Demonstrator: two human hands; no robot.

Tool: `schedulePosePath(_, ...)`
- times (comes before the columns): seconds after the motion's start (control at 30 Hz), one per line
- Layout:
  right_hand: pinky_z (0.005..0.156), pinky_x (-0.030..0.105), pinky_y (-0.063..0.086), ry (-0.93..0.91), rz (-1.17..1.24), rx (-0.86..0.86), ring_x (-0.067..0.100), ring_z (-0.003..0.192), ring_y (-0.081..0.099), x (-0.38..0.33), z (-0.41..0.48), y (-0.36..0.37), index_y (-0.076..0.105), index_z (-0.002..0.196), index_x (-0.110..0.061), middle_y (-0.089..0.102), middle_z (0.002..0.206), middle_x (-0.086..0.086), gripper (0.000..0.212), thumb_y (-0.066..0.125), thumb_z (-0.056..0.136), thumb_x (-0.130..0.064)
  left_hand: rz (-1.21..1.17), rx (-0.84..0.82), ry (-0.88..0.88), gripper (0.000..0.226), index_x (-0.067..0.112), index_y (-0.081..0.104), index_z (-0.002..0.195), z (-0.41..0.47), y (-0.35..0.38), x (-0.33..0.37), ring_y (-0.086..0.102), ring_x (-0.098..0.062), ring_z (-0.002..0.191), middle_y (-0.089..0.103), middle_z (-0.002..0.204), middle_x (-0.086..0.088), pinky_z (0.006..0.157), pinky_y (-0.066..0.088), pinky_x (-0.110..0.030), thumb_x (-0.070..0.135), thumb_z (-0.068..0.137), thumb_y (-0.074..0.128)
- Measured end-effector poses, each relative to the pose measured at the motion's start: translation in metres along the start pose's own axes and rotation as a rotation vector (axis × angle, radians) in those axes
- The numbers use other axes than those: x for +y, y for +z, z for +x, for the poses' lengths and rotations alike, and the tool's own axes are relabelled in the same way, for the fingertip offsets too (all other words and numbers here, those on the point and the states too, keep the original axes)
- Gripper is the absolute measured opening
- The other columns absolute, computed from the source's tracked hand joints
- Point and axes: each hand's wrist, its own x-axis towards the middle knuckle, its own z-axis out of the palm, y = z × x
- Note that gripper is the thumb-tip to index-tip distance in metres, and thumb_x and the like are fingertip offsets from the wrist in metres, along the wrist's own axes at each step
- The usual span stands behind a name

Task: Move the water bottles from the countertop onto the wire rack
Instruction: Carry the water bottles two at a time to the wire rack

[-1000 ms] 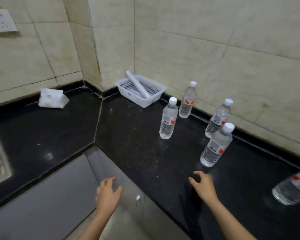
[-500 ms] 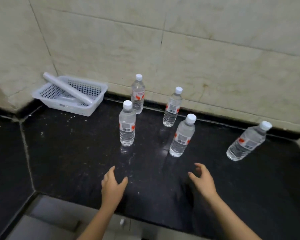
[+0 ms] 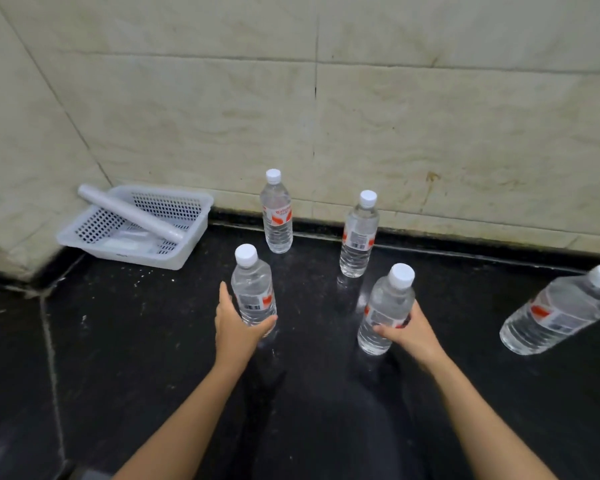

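Here, left hand [image 3: 238,329] wrapped around near-left bottle [image 3: 253,289]; right hand [image 3: 409,329] wrapped around near-right bottle [image 3: 385,311], both upright mid-worktop [image 3: 136,341]. Back-left bottle [image 3: 276,213] and back-right bottle [image 3: 358,235] along rear edge; far-right bottle [image 3: 558,311] toward right edge.

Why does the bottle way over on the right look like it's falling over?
In the head view, the wide-angle lens bends things near the edges, so the clear plastic water bottle at the right edge leans though it probably stands upright; the middle ones look straighter, and the glossy black countertop shows faint reflections under them.
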Motion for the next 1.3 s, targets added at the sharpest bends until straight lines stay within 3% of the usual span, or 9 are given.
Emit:
schedulePosePath(0.1,0.093,0.038,0.046,0.004,-0.047,0.193,0.021,0.103,0.057,0.009,-0.001,0.017,0.043,0.114,-0.020,0.059,0.113,0.006,0.079,0.086,0.047,-0.017,-0.079,0.033,-0.044,0.114,0.028,0.011,0.142,0.013,0.016,-0.004,0.039,-0.029,0.131,0.038,0.144,-0.008,0.107,0.035,-0.051,0.025,0.055,0.084)
schedulePosePath(0.2,0.089,0.044,0.048,0.021,-0.102,0.430,0.026,0.104,0.058,0.013,-0.010,0.039,0.047,0.105,-0.021,0.061,0.110,0.008,0.071,0.083,0.045,-0.032,-0.070,0.121,-0.081,0.105,0.025,0.015,0.142,0.023,0.028,-0.004,0.043,-0.033,0.127,0.044,0.140,-0.011,0.104,0.037,-0.053,0.028,0.061,0.081)
schedulePosePath(0.33,0.090,0.047,0.046,0.100,-0.149,0.649,0.030,0.106,0.055,0.004,-0.023,0.064,0.049,0.106,-0.010,0.059,0.113,0.012,0.064,0.083,0.055,-0.027,-0.093,0.110,-0.042,0.081,0.015,0.033,0.129,0.034,0.031,-0.008,0.054,-0.035,0.112,0.055,0.123,-0.016,0.095,0.045,-0.049,0.024,0.063,0.079)
schedulePosePath(0.43,0.087,0.043,0.047,0.170,-0.134,0.762,0.031,0.105,0.057,-0.002,-0.030,0.076,0.048,0.104,-0.011,0.060,0.110,0.011,0.062,0.082,0.056,-0.031,-0.091,-0.059,0.003,0.069,0.012,0.040,0.122,0.047,0.019,-0.013,0.057,-0.034,0.106,0.058,0.117,-0.016,0.088,0.045,-0.041,0.018,0.065,0.078)
schedulePosePath(0.6,0.075,0.028,0.039,0.239,-0.063,0.825,0.030,0.102,0.060,-0.021,-0.054,0.092,0.045,0.103,-0.016,0.063,0.110,0.008,0.056,0.081,0.061,-0.026,-0.144,-0.341,0.081,0.066,0.015,0.044,0.121,0.067,-0.014,-0.016,0.053,-0.020,0.098,0.054,0.108,-0.002,0.092,0.042,-0.035,0.008,0.065,0.079)
schedulePosePath(0.73,0.079,0.029,0.042,0.292,-0.094,0.848,0.028,0.106,0.059,-0.020,-0.097,0.103,0.047,0.111,-0.015,0.063,0.112,0.007,0.058,0.080,0.064,-0.024,-0.164,-0.569,0.105,0.063,0.021,0.048,0.111,0.063,-0.019,-0.025,0.058,-0.025,0.098,0.061,0.108,-0.007,0.094,0.046,-0.041,0.000,0.061,0.079)
schedulePosePath(1.0,0.079,0.037,0.051,0.468,-0.174,0.952,0.023,0.093,0.063,0.003,-0.198,0.105,0.051,0.104,-0.022,0.066,0.099,0.000,0.053,0.075,0.060,-0.039,-0.147,-1.088,0.140,0.055,0.012,0.056,0.106,-0.014,0.001,-0.018,0.064,-0.019,0.088,0.068,0.100,-0.006,0.075,0.048,-0.027,-0.003,0.059,0.079)
schedulePosePath(1.1,0.080,0.037,0.051,0.463,-0.154,1.071,0.024,0.094,0.063,0.010,-0.233,0.096,0.051,0.105,-0.022,0.066,0.100,0.000,0.055,0.076,0.059,-0.039,-0.080,-1.205,0.204,0.056,0.022,0.056,0.099,-0.045,0.016,-0.010,0.065,-0.019,0.091,0.068,0.100,-0.004,0.079,0.050,-0.031,0.005,0.052,0.082)
schedulePosePath(1.3,0.071,0.030,0.046,0.494,-0.103,1.259,0.025,0.093,0.063,0.027,-0.316,0.058,0.054,0.104,-0.020,0.067,0.102,0.004,0.051,0.078,0.062,-0.036,0.013,-1.355,0.303,0.060,0.023,0.056,0.104,-0.123,0.051,0.015,0.065,-0.021,0.096,0.068,0.103,-0.003,0.087,0.052,-0.039,0.010,0.052,0.082)
